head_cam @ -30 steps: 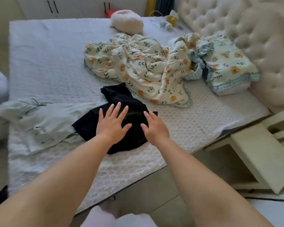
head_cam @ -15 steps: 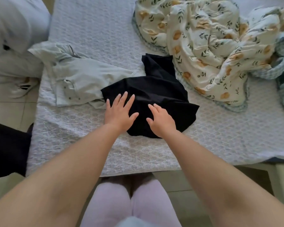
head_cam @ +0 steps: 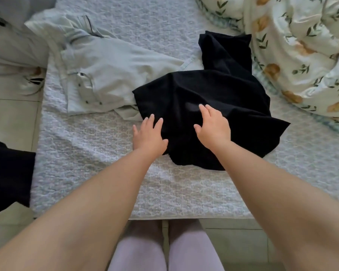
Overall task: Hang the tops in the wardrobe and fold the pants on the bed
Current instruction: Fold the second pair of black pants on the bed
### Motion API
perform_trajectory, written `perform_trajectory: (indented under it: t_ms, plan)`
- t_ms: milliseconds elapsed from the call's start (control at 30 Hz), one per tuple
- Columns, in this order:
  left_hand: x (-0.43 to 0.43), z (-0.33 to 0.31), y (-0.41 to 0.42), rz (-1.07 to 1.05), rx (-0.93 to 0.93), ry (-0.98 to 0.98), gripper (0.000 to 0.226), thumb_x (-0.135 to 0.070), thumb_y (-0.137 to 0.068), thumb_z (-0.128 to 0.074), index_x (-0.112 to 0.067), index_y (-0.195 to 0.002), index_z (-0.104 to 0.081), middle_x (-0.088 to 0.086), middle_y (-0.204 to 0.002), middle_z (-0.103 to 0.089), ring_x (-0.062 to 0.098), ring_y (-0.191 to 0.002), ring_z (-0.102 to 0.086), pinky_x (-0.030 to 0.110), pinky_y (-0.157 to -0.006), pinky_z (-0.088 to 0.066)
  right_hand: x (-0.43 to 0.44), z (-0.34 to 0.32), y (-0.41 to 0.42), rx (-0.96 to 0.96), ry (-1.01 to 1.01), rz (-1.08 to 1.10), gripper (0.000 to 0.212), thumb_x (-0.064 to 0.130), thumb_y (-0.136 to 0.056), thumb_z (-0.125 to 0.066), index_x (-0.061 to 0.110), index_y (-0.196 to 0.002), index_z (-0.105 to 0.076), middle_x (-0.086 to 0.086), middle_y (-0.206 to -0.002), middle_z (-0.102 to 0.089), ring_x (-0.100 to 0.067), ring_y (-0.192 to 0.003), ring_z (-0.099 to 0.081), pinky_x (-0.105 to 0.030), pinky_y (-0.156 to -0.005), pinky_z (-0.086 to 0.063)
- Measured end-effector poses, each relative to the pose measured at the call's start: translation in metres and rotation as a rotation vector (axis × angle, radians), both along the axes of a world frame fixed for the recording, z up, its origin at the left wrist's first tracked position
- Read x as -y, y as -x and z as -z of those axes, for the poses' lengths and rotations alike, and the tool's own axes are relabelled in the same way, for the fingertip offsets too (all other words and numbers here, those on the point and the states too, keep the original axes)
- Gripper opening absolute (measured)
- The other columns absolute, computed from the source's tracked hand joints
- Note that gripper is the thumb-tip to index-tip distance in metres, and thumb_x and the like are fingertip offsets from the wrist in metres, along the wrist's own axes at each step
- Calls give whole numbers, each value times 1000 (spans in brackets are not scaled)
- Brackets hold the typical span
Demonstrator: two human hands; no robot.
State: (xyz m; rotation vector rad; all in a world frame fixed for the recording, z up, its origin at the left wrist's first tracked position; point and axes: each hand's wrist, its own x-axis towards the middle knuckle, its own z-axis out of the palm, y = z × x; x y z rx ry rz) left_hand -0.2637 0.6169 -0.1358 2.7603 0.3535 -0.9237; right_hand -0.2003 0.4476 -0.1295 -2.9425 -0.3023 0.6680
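A black garment (head_cam: 219, 94) lies crumpled on the white quilted bed (head_cam: 86, 157), its upper part reaching toward the floral duvet. My left hand (head_cam: 148, 136) rests flat at its near left edge, fingers spread. My right hand (head_cam: 212, 127) lies palm down on the middle of the black cloth, fingers apart. Neither hand grips the cloth. Pale green pants (head_cam: 106, 75) with a buttoned pocket lie to the left, their right end tucked under the black garment.
A floral duvet (head_cam: 301, 51) is bunched at the upper right. Grey-white fabric (head_cam: 10, 42) hangs off the bed's left side above the tiled floor. A dark cloth (head_cam: 8, 177) sits at the left edge. My legs stand against the bed's near edge.
The camera has tilted down and closer over the bed. Both hands have slid slightly toward me on the black garment; the left now sits at its near left edge.
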Motion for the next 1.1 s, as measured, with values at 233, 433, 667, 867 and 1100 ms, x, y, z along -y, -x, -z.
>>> perform_trajectory:
  t_ms: [233,433,667,867,1100]
  plan:
    - [-14,46,-12,-446,-100,250,61,-29,-95,-46,-20,-150,-20,5,-155,-21,30,-132,-38,41,-102,-41,-7,45,-22,7,150,26,65,27,-90,-56,18,-147,-24,-4,-141,-42,-24,-133,-35,-39,-113,-23]
    - [-10,54,-23,-859,-53,451,70,-28,-92,-56,-16,-149,-16,8,-144,-40,29,-125,-46,33,-88,-39,3,60,-17,140,23,14,30,12,-90,-50,15,-117,-61,-5,-116,-55,-26,-111,-44,-34,-92,-33]
    - [11,44,-33,-1134,102,816,61,-29,-87,-66,-21,-141,-39,-3,-132,-54,21,-120,-51,38,-102,-41,31,54,20,131,-141,-89,13,-6,-72,-52,7,-77,-54,-11,-71,-57,-35,-69,-55,-33,-64,-31]
    - [29,21,-35,-1062,195,616,75,-25,-91,-61,-30,-150,-15,-2,-126,-50,20,-113,-52,30,-87,-38,61,39,76,-134,-20,48,18,13,-97,-35,12,-111,-47,-12,-87,-67,-34,-77,-55,-32,-63,-27]
    - [46,-8,-6,426,53,259,98,-60,-76,-64,-38,-150,-4,-8,-159,1,17,-146,8,46,-118,1,46,-2,92,-168,-299,635,20,22,-98,-38,16,-109,-54,-6,-94,-64,-29,-93,-56,-33,-74,-38]
